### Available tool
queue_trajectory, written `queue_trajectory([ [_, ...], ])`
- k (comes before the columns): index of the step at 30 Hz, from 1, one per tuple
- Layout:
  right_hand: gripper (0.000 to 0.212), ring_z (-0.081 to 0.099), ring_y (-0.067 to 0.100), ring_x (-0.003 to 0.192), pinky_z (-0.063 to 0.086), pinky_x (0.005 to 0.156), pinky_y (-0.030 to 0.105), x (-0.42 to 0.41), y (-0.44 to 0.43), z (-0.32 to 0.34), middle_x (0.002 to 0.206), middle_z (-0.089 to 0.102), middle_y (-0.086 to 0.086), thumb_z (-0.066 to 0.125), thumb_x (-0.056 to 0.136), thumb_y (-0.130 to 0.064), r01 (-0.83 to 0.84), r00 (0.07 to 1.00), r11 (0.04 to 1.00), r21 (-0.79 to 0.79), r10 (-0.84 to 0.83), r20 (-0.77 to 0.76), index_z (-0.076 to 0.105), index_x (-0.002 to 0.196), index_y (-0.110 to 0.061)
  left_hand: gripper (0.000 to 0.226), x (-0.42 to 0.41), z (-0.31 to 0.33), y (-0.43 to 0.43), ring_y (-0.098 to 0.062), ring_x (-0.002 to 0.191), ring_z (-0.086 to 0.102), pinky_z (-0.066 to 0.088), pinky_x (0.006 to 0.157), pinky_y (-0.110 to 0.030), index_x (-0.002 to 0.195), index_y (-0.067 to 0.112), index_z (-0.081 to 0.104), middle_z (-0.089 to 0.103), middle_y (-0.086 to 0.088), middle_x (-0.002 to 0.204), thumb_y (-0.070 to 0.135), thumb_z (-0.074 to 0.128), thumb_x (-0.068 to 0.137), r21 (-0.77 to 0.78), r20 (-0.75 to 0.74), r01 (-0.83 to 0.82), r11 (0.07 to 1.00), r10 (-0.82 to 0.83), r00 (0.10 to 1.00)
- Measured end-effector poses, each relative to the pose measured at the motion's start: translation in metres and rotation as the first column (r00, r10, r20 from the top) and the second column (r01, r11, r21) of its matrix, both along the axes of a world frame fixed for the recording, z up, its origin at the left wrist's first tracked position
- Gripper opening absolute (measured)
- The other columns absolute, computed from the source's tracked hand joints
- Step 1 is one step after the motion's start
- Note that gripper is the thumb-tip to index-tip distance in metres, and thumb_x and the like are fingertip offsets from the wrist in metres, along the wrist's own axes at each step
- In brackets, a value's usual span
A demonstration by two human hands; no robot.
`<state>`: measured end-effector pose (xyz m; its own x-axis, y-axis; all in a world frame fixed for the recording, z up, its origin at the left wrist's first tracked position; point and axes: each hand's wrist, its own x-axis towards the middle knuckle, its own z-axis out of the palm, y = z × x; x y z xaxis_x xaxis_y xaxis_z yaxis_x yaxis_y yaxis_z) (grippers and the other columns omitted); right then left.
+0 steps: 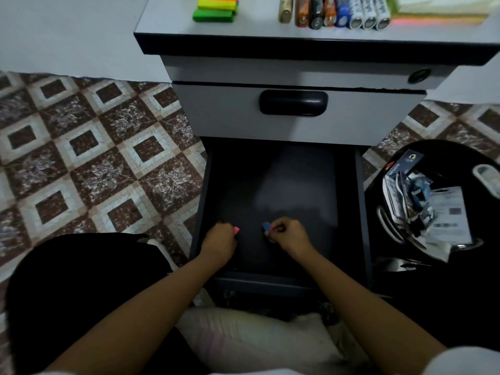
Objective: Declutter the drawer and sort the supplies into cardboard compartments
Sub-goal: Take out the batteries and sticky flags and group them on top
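The lower drawer (278, 185) of a grey cabinet is pulled out, and its dark floor shows nothing but my hands. My left hand (220, 236) reaches into the near left part and pinches a small pink piece (236, 229). My right hand (289, 235) is beside it, near the middle, and pinches a small blue piece (266, 226). On the cabinet top (167, 23) lie stacked green, yellow and orange sticky notes (215, 9) and a row of several batteries (335, 12).
The upper drawer with a black handle (293, 102) is closed. A black bin (446, 212) with papers and packaging stands to the right of the drawer. Patterned tile floor (94, 158) spreads to the left. My knees are below the drawer front.
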<state>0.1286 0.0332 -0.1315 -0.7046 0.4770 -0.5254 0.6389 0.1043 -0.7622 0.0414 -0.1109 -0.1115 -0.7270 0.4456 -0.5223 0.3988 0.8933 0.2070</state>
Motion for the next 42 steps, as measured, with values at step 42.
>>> queue_trajectory([
  [42, 0.015, 0.051, 0.006, 0.056, 0.045, 0.063, 0.021, -0.05, 0.074, 0.304, 0.061, 0.053, -0.003, 0.07, 0.08, -0.002, -0.054, 0.843, 0.97, 0.237, 0.172, -0.51, 0.063, 0.092, -0.009, 0.024, -0.097, 0.294, 0.066, -0.028, 0.089, 0.06, 0.048, 0.077, -0.04, 0.102, 0.005, 0.07, 0.069, -0.014, 0.096, 0.017, 0.058, 0.086, 0.426, -0.595, 0.515, 0.744, -0.199, 0.779],
])
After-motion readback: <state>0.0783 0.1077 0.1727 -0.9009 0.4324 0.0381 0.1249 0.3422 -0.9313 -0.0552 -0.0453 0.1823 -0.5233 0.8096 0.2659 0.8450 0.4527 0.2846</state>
